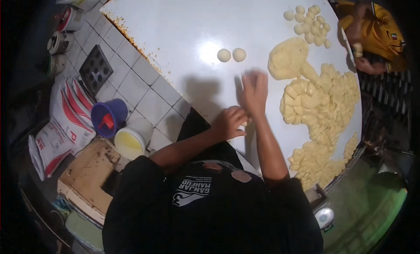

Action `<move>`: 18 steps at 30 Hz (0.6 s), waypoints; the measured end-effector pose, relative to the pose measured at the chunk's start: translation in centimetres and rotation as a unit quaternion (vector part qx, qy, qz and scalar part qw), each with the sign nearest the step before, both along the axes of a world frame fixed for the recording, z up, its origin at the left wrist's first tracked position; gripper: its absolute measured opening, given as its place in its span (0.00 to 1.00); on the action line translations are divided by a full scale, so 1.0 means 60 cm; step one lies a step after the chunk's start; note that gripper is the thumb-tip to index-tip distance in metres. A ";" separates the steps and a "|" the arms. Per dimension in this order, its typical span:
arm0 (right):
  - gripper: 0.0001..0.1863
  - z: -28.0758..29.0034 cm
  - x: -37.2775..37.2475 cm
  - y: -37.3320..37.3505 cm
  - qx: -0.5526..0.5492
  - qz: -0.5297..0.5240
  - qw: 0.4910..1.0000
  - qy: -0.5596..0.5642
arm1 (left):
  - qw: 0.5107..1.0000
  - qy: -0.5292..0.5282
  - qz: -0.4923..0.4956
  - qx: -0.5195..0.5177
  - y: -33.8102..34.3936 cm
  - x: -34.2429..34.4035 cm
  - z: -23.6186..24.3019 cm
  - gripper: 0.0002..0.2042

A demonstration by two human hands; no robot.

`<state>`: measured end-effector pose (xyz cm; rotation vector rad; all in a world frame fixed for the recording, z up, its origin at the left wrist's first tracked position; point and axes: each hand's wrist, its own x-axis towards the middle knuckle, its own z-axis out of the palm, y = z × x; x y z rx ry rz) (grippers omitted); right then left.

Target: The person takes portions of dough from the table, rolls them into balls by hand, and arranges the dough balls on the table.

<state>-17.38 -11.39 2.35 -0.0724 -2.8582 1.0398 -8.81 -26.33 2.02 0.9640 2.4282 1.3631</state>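
Two smooth dough balls (231,55) rest side by side on the white table, just beyond my hands. My right hand (255,93) is over the tabletop, blurred by motion, with its fingers stretched away from me and nothing visible in them. Close to my right wrist, my left hand (230,122) is curled at the table's near edge. A small pale piece of dough (249,122) shows at its fingertips, mostly hidden. To the right of my hands spreads a big heap of yellow dough pieces (321,109), with a larger smooth dough lump (286,58) at its far end.
Several small dough balls (309,27) lie at the table's (166,18) far right. Beside them stands another person in a yellow shirt (387,33). On the left are a purple bucket (103,118) with a red scoop, a white bucket (131,142), sacks (59,131) and a cardboard box (87,171).
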 end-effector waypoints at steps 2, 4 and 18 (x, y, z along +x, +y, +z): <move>0.16 0.019 0.135 0.013 -0.114 0.082 0.987 -0.074 | 0.997 -0.044 0.058 0.009 -0.072 0.022 0.010 0.28; 0.19 -0.041 0.181 0.118 0.042 0.297 0.947 -0.112 | 0.994 -0.012 0.104 0.017 -0.118 0.023 -0.014 0.28; 0.13 -0.049 0.139 0.099 0.058 -0.001 0.990 0.126 | 0.984 0.065 0.149 -0.073 -0.122 0.132 0.106 0.17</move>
